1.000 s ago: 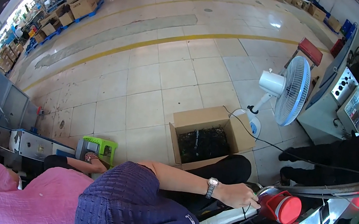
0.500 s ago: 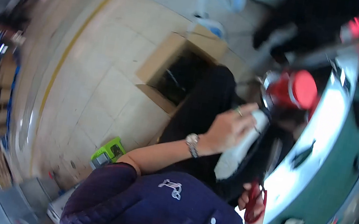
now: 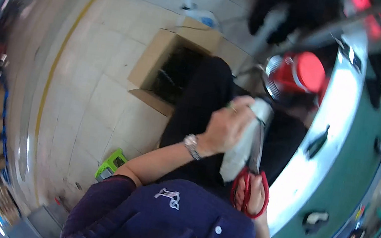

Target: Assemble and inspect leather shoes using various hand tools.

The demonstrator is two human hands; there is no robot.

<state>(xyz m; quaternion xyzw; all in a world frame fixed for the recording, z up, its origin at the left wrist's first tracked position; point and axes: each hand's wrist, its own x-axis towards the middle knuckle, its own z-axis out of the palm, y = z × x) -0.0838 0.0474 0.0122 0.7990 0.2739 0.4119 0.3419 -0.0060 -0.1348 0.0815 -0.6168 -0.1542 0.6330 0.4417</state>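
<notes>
Across my lap lies a long white bundle [image 3: 234, 163] with a thin dark band round its upper part. My left hand [image 3: 226, 128], with a watch at the wrist, is closed on the bundle's left side. In my right hand [image 3: 252, 194] is a pair of scissors [image 3: 257, 148], my fingers through the red handles. The blades point away from me along the bundle's right side, their tips at or close to the dark band. Whether they touch the band I cannot tell.
Ahead on the floor is an open cardboard box [image 3: 144, 67] with dark contents. A red, round device [image 3: 309, 71] with a metal rim stands beyond my knees. To the right runs a white ledge [image 3: 336, 129] with a dark tool [image 3: 317, 143], beside a green surface [image 3: 322, 193]. A green basket [image 3: 111, 165] sits left.
My right hand has brought the scissors up and left to the white bundle's dark band. My left hand still holds the bundle. The whole view has shifted slightly.
</notes>
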